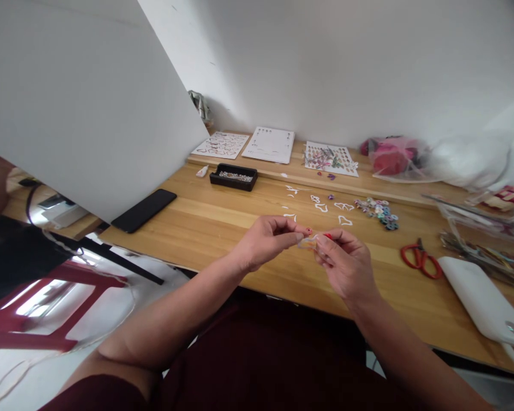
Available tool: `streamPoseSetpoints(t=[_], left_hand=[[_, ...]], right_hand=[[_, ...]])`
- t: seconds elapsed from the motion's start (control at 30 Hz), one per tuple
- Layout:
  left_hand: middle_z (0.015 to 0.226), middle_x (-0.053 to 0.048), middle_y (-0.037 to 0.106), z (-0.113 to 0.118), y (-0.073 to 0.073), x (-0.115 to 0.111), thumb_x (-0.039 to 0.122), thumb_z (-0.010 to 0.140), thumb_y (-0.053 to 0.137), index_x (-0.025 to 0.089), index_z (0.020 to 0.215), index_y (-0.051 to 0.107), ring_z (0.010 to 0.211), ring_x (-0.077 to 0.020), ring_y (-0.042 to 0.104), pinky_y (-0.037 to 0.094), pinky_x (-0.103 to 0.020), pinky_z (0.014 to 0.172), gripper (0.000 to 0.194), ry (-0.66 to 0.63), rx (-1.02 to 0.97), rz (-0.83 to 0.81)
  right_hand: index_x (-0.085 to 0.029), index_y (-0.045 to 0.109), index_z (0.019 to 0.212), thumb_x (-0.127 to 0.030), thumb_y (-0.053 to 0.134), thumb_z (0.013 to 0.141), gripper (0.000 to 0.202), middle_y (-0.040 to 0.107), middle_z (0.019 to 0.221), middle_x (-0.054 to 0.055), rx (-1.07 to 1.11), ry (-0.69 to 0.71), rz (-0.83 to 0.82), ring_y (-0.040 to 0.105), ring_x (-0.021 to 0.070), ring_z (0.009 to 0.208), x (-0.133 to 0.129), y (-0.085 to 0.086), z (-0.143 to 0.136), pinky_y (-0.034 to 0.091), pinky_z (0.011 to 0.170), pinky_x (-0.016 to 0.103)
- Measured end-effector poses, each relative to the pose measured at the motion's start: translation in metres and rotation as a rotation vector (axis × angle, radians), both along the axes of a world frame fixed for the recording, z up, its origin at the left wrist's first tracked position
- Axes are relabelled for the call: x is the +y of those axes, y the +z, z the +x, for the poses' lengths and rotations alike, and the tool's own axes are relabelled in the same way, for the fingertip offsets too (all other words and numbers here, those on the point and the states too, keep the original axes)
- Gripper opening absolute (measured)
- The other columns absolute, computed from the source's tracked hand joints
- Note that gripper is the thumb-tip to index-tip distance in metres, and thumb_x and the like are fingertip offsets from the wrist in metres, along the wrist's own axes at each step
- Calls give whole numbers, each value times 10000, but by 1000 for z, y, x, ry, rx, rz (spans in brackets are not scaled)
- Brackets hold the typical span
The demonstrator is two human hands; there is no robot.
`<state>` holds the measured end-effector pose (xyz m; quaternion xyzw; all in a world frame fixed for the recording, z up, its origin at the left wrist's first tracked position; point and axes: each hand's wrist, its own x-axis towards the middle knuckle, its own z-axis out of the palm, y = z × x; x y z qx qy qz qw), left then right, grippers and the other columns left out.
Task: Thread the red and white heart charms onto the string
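- Closest up is the work: a small pale see-through piece (307,244) sits in the gap between the two hands, held just above the wooden table (205,214). Exact shape is too blurry to call.
- The left hand (269,242) has its left end pinched between thumb and forefinger. A tiny reddish bit (309,231) shows right by that fingertip.
- The right hand (343,260) pinches the other end the same way, with a bright red bit (328,235) poking out by the fingers. Can't tell if that's attached.
- Handling-wise, my guess is it weighs next to nothing, is thin and a bit bendy, maybe slick, and would kink or snap if squeezed hard. Light fingertip pinch on the outer edges, one end per hand, seems the way to go.
- Off to the right, red-handled scissors (420,261) lie near a white device (482,297).
- Past the hands, white cutout shapes (344,206) are scattered beside a pile of colourful bits (384,216). Those cutouts look flimsy too, so edges only.
- Farther back: a black tray (232,184) of small shiny pieces, then white sheets (269,147) on the ledge.
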<state>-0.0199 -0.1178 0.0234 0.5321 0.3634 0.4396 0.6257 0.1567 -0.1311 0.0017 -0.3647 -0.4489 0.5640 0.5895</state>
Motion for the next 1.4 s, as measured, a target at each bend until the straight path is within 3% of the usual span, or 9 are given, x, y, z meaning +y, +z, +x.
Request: streamPoseSetpoints(t=[0.5,0.67,0.93,1.4], left_hand=[[728,-18,645,-6,8,2,312,826,683,119,850,696,641,-91,514,370,-241,612,195,-13,240,160],[763,-25,681,1,11,0,285,786,742,115,871,708,657,-90,564,425,-225,624,194,16,198,128],[815,-41,742,7,-1,3,268,773,768,132,889,747,691,-98,623,491,-230,685,180,57,95,117],[746,-32,694,1,4,3,296,788,724,131,809,713,681,-104,576,430,-248,666,166,-4,124,106]], right_hand=[[-214,680,648,-250,826,714,164,439,454,-68,44,-4,-2,351,64,443,0,-3,-1,227,452,243],[-211,684,676,-252,816,741,153,439,477,-71,42,-9,0,351,57,443,-1,-3,-2,227,444,235],[-213,709,803,-260,800,753,113,482,523,-65,63,4,13,374,60,460,-4,-2,-4,253,454,237],[-200,655,675,-261,823,712,182,423,478,-83,77,-16,-61,300,44,421,-4,-2,-5,190,429,232]])
